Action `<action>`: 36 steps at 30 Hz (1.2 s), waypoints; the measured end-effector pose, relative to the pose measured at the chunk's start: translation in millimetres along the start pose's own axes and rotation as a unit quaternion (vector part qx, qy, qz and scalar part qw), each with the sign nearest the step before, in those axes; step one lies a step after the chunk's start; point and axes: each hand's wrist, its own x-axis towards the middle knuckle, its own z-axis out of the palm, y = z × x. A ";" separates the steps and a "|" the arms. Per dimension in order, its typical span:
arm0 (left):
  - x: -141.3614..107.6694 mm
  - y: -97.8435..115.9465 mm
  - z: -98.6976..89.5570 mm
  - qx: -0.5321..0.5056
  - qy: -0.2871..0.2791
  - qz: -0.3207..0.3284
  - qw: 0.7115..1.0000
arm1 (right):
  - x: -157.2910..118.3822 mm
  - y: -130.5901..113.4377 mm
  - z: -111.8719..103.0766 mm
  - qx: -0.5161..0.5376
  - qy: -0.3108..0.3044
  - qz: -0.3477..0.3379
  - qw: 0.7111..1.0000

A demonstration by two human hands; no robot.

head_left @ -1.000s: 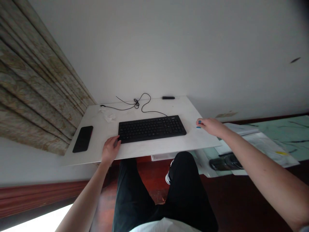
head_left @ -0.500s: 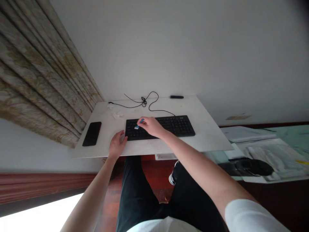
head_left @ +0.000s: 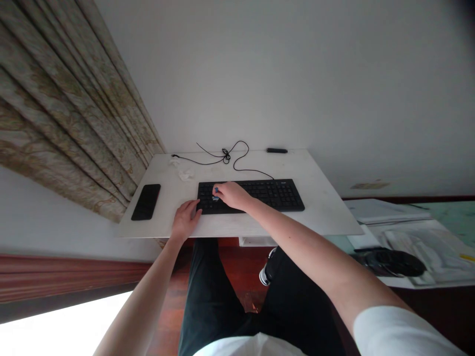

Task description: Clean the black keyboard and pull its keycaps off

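Note:
A black keyboard (head_left: 276,194) lies on the white table (head_left: 311,217). Over its left part, my right hand (head_left: 232,194) pinches a small blue and white brush-like tool (head_left: 215,197), whose pale end meets the keys; the fingers partly cover it. My left hand (head_left: 185,217) rests at the keyboard's left edge, its fingertips against the corner and its thumb apart from the fingers, holding nothing.
A black phone (head_left: 146,201) lies at the table's left. Behind the keyboard are its knotted cable (head_left: 226,155), crumpled white tissue (head_left: 185,175) and a dark stick-like object (head_left: 276,150). A patterned curtain (head_left: 85,109) hangs at the left.
The view has shifted slightly, so the table appears a little farther right. My right hand has turned the blue tool more upright over the keys. My left hand stays by the keyboard's edge.

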 end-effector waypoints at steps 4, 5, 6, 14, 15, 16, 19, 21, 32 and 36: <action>-0.5 1.9 -0.1 0.017 -0.003 0.011 1.000 | -33.4 25.6 -23.9 -0.009 0.000 0.008 1.000; -0.7 2.1 0.0 0.022 -0.004 0.012 1.000 | -42.8 32.1 -30.5 -0.017 -0.001 0.015 1.000; -0.8 2.3 0.2 0.026 -0.004 0.012 1.000 | -52.2 38.6 -37.2 -0.026 -0.004 0.023 0.999; -0.5 -0.7 2.3 0.048 -0.003 0.017 0.999 | -122.7 99.3 -85.3 -0.078 -0.008 0.101 0.992; -0.4 -1.1 2.4 0.048 -0.003 0.018 0.999 | -131.7 108.0 -91.1 -0.082 -0.008 0.110 0.991; -0.4 -1.3 2.3 0.047 -0.003 0.019 0.999 | -141.2 117.0 -97.2 -0.086 -0.008 0.122 0.989; -0.8 -0.4 2.1 0.046 -0.004 0.020 0.999 | -170.9 145.3 -117.4 -0.104 -0.002 0.174 0.979; -1.2 1.4 2.4 0.049 0.000 0.019 0.999 | -189.0 164.1 -131.6 -0.119 -0.005 0.206 0.971; 0.7 11.2 5.5 0.111 -0.014 0.015 0.994 | -100.0 99.0 -108.6 0.040 0.088 0.135 0.986; 0.2 9.7 4.9 0.118 -0.023 0.015 0.993 | -13.9 26.7 -45.6 0.154 0.080 0.038 0.984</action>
